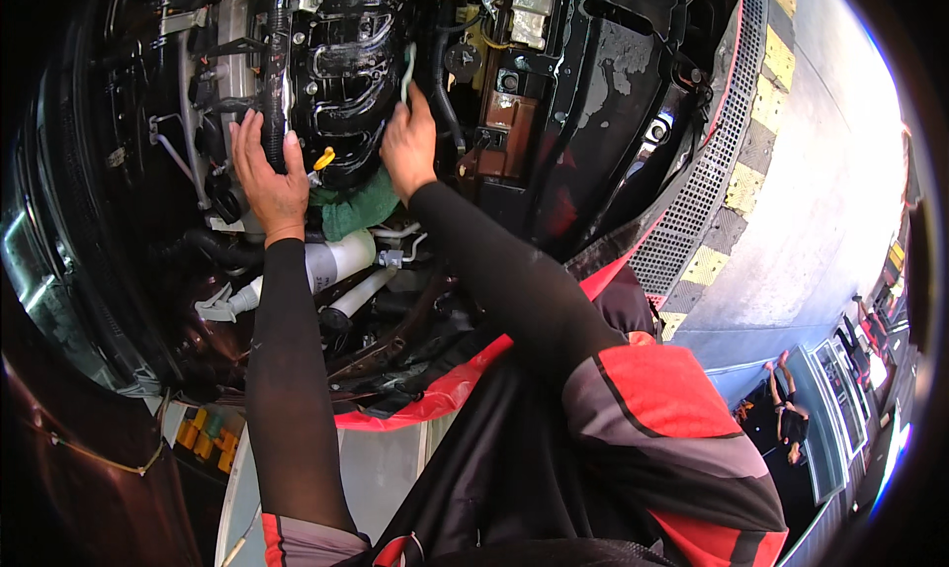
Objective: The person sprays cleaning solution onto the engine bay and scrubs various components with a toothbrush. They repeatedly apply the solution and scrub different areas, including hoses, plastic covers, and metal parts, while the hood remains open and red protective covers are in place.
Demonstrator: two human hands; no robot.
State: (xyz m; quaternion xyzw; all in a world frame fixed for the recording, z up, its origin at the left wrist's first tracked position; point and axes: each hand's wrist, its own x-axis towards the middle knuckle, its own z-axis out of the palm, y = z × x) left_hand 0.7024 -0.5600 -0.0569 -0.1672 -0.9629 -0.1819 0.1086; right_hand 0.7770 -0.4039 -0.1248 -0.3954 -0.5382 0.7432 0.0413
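Head view, down into an open engine bay. Left hand point(269, 176) wrapped around a black ribbed hose point(276, 68), grip closed on it, thumb on the right side of the hose, fingers curled over from the left. Black ribbed hose running upright along the left edge of the glossy black engine cover point(346, 63). Right hand point(408, 142) up against the right edge of that cover, fingertips pinching a thin pale curved piece point(407, 71) that rises just above the hand; grip closed on it, though what the piece is cannot be told. Between the two hands, a yellow dipstick handle point(323, 159) just above a green cloth point(358, 206) tucked under the cover. Below the cloth, a white cylindrical canister point(336, 261) lying tilted, near the left forearm. Both arms in black sleeves. Right of the bay, a perforated metal grating point(697, 196) with yellow-and-black striping beside it.
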